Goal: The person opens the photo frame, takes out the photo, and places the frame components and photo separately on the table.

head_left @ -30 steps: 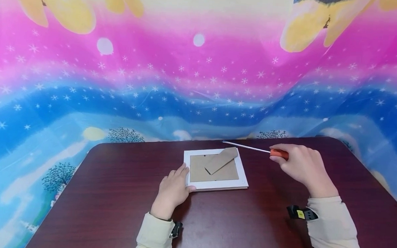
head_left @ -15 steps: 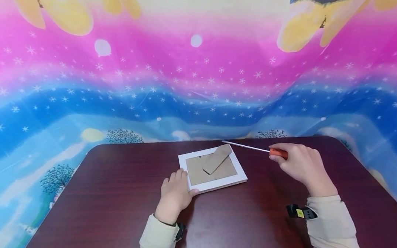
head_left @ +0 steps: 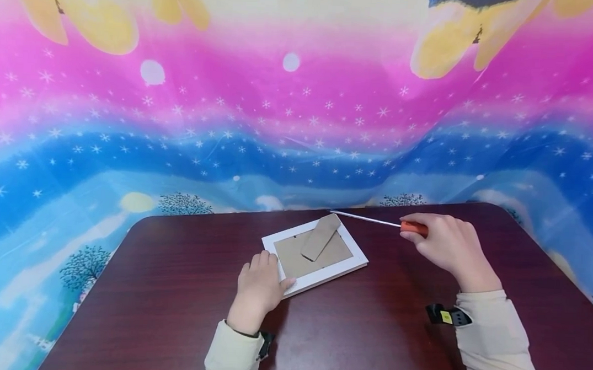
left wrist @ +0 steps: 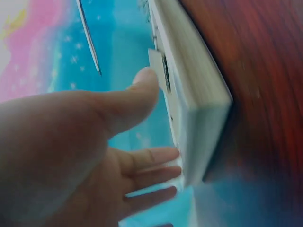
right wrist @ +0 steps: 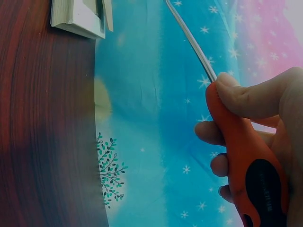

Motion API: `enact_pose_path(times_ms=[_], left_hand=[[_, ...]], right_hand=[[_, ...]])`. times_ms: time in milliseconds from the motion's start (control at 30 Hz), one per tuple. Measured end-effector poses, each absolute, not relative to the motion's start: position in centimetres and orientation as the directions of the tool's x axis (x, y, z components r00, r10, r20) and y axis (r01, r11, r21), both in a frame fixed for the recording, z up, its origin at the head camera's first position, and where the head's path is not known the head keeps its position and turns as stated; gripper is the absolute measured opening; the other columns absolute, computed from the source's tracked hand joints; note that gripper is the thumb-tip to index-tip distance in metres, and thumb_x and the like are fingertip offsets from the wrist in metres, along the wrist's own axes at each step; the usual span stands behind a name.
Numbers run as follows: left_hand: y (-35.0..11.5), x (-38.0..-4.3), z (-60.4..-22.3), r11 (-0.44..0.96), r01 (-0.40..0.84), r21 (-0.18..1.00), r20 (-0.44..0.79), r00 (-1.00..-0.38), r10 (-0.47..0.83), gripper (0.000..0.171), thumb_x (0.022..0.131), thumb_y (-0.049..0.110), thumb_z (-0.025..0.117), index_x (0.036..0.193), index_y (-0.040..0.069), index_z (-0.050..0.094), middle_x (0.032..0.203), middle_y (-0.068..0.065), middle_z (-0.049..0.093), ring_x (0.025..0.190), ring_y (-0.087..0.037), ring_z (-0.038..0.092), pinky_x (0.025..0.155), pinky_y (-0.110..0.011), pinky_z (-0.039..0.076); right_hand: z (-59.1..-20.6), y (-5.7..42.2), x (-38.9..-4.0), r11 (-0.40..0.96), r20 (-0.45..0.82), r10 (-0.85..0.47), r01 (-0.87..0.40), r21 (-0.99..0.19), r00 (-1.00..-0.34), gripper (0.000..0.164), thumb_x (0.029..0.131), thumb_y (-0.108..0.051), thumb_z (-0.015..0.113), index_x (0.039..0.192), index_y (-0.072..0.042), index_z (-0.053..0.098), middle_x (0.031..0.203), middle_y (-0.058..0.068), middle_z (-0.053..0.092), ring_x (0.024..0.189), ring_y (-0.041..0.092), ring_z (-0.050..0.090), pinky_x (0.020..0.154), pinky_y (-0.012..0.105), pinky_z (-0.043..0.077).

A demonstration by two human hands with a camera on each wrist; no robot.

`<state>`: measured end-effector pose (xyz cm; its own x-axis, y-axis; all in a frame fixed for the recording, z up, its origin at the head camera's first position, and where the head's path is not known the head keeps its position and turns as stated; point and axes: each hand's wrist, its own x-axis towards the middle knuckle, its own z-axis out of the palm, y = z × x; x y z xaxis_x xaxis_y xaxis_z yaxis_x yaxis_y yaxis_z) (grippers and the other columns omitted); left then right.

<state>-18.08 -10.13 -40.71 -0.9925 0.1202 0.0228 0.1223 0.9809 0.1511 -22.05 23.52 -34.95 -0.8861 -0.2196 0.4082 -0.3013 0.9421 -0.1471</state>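
From my remote seat, the head view shows a white picture frame (head_left: 322, 272) lying back side up on the dark reddish-brown tabletop (head_left: 172, 290), just below the frame's centre, turned so that its right side sits higher than its left. Its white border is flat and fairly wide, around a tan backing board (head_left: 288, 256) with small dark marks along its edges. A tan support flap (head_left: 320, 237) slants across that board, its wider end low and its tapered end overlapping the upper border. At lower left of the left wrist view I see the left hand (head_left: 259, 283) with fingers straight, slightly spread; in the head view they rest at the frame's left side, thumb by the near corner. That wrist view also shows the frame's thick, pale side, a little blurred. At right, the right hand (head_left: 453, 246) grips a screwdriver (head_left: 414, 228) by its orange-and-black handle, thumb near the collar. Its metal shaft points left toward the flap's upper end; in the left wrist view the two stand apart.
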Motion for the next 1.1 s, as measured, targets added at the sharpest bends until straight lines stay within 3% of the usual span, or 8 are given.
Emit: enact_pose_path(times_ms=[133,433,1100], left_hand=[[-11.5,-18.8,-41.2,0.955,0.176,0.238,0.091,-0.983,0.158,0.055,0.087,0.04,0.06,0.12,-0.002,0.051,0.118,-0.019,0.054,0.113,-0.033,0.048,0.093,-0.05,0.046],[-13.0,-19.5,-42.0,0.926,0.212,0.313,0.081,-0.977,0.197,0.058,0.089,0.027,0.059,0.141,0.005,0.043,0.149,-0.015,0.043,0.132,-0.034,0.039,0.104,-0.056,0.04],[-12.1,-18.9,-42.0,0.934,0.215,0.286,0.041,-0.976,0.212,0.057,0.089,0.032,0.057,0.141,0.012,0.044,0.144,-0.021,0.041,0.13,-0.039,0.036,0.103,-0.056,0.04]], right_hand=[[-34.9,23.5,-22.0,0.944,0.406,-0.222,-0.301,-0.139,-0.886,0.031,0.078,-0.036,0.07,0.105,-0.021,0.073,0.068,0.004,0.071,0.051,0.015,0.046,0.043,0.029,0.033],[-34.9,23.5,-22.0,0.944,0.406,-0.225,-0.301,-0.133,-0.886,0.03,0.078,-0.036,0.07,0.104,-0.021,0.073,0.068,0.005,0.071,0.052,0.016,0.048,0.043,0.03,0.034],[-34.9,23.3,-22.0,0.945,0.396,-0.227,-0.299,-0.131,-0.89,0.031,0.077,-0.034,0.07,0.105,-0.021,0.073,0.07,0.006,0.072,0.053,0.017,0.049,0.044,0.03,0.035]])
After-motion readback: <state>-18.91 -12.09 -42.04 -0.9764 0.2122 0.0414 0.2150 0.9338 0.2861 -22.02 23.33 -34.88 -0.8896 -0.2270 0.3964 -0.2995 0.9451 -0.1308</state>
